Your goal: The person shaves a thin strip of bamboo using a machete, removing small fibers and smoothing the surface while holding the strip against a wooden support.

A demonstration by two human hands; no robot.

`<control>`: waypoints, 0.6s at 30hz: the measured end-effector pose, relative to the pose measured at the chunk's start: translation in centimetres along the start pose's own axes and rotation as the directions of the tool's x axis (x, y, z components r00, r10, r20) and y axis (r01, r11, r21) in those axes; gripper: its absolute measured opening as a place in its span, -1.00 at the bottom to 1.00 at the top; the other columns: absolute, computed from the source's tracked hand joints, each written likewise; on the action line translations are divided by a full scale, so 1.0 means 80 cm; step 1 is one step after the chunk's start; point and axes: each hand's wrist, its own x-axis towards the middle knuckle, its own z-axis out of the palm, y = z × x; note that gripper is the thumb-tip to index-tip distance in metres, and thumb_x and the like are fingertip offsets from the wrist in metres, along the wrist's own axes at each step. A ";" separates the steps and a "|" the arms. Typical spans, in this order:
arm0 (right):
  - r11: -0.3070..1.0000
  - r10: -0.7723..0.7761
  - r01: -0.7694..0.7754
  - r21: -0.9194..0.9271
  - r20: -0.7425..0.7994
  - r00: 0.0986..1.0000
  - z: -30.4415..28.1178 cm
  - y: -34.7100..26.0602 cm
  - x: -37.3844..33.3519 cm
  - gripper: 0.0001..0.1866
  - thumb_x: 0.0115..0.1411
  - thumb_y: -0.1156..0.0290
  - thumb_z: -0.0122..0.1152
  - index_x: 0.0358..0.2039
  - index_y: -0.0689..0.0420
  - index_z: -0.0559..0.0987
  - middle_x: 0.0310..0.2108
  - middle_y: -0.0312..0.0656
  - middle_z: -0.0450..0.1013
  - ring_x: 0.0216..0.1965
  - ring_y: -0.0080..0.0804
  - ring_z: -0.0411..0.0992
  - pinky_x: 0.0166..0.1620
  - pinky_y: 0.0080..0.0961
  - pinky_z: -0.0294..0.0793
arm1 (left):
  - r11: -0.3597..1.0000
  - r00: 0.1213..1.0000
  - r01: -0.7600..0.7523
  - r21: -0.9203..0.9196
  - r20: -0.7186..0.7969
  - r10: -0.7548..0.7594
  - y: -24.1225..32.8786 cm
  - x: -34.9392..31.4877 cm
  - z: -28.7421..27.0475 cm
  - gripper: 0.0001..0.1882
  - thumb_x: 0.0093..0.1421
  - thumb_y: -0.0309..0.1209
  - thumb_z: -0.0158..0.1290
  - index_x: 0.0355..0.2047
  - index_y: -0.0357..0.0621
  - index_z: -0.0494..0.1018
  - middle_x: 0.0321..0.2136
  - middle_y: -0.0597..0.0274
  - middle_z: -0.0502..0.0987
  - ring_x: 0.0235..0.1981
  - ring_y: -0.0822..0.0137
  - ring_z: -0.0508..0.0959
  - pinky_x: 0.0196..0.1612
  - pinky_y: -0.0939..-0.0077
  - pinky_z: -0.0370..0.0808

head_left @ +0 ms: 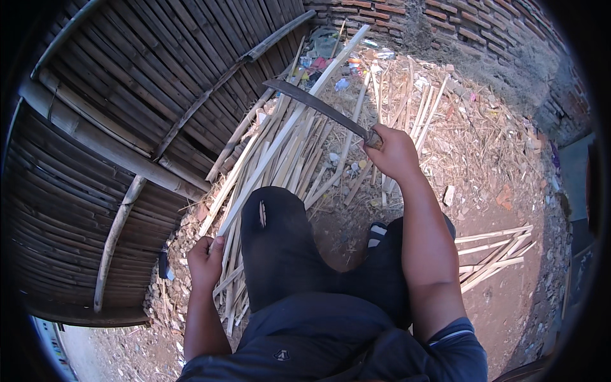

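Note:
My left hand [205,262] is closed round the near end of a long, pale bamboo strip [267,156], beside my left knee. The strip slants away from me, up and to the right, toward the brick wall. In my right hand [393,155] is the handle of a machete [324,109] with a long, dark blade, its tip pointing left. The blade crosses the strip's far half; whether they touch I cannot tell. Under the strip lies a loose heap of split bamboo strips [299,153], partly hidden by my left leg.
A slatted bamboo wall [159,76] stands along the left. A brick wall [471,32] closes the far side, with coloured litter [318,62] at its foot. More cut strips [493,254] lie on the dirt to my right. Rubble and straw cover the ground.

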 end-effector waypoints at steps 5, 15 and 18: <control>0.956 -0.289 0.291 -0.020 0.059 0.955 0.024 -0.025 -0.014 -0.69 0.07 0.22 0.42 -0.23 0.08 0.61 -0.36 0.01 0.60 -0.23 0.13 0.60 -0.15 0.00 0.58 | 0.999 1.000 -0.025 -0.037 0.013 0.025 0.009 0.003 0.012 -0.52 0.38 -0.07 0.23 -0.46 -0.28 0.52 -0.69 0.25 0.47 -0.58 0.48 0.38 -0.46 0.43 0.37; 0.979 -0.200 0.202 0.021 -0.048 0.979 0.022 -0.011 -0.002 -0.69 0.04 0.25 0.49 -0.28 0.13 0.62 -0.44 0.04 0.56 -0.32 0.14 0.57 -0.23 -0.06 0.52 | 0.995 0.995 -0.096 0.035 -0.038 0.098 0.007 0.002 -0.005 -0.51 0.38 -0.07 0.24 -0.47 -0.28 0.51 -0.68 0.24 0.46 -0.57 0.48 0.35 -0.46 0.42 0.35; 0.999 0.013 -0.005 0.033 -0.256 0.967 0.010 0.011 0.005 -0.64 0.12 0.19 0.50 -0.17 0.14 0.67 -0.40 0.11 0.60 -0.32 0.17 0.59 -0.25 -0.11 0.54 | 0.997 0.996 -0.080 -0.018 -0.028 0.079 0.007 0.002 -0.004 -0.51 0.39 -0.09 0.23 -0.48 -0.29 0.50 -0.67 0.27 0.43 -0.54 0.50 0.34 -0.44 0.44 0.34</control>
